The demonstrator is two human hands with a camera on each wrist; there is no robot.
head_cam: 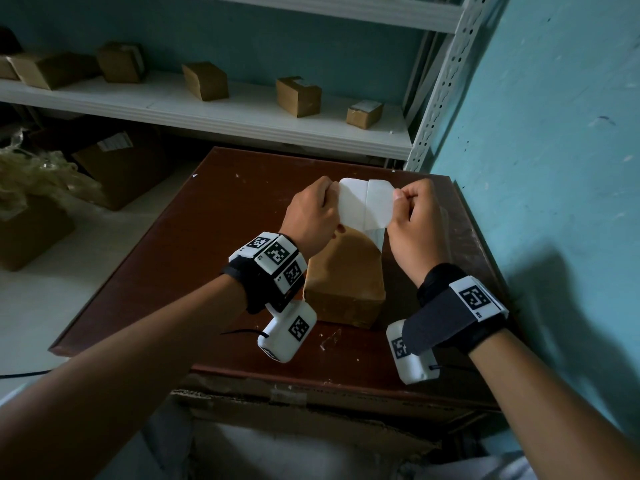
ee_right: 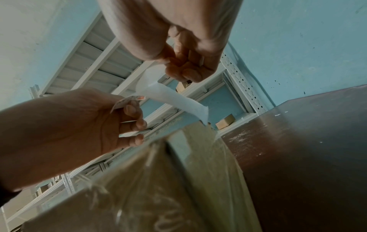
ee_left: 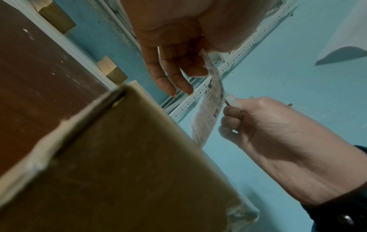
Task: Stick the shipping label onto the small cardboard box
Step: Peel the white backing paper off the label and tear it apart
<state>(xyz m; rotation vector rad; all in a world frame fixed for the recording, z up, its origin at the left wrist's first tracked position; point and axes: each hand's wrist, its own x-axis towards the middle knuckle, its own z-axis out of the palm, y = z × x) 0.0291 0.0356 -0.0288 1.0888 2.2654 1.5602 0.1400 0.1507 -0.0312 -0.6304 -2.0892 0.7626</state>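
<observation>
Our left hand [head_cam: 313, 211] is pinching the left edge of the shipping label [head_cam: 363, 206], thumb and fingers curled round the paper, just left of the frame's center in the head view. Our right hand [head_cam: 414, 220] is pinching the label's right edge between thumb and curled forefinger, just right of center. We are holding the sheet up between the two hands, its blank white side facing us and a crease running down its middle. In the left wrist view the printed side of the label [ee_left: 208, 116] is showing barcodes and lines of text too small to read, with the right hand [ee_left: 258, 125] gripping it at the middle right and the left hand [ee_left: 174, 51] at the top center.

The small cardboard box [head_cam: 343, 275] is sitting directly below the label, at the center of the head view, on the dark red-brown table [head_cam: 207, 244]. The label's lower edge is hanging near the box's far top edge; we cannot tell whether it is touching. In the right wrist view clear plastic film is wrinkling over the box [ee_right: 158, 188], which is filling the lower center.

Across the upper part of the head view a white shelf [head_cam: 242, 116] is holding several other cardboard boxes.
</observation>
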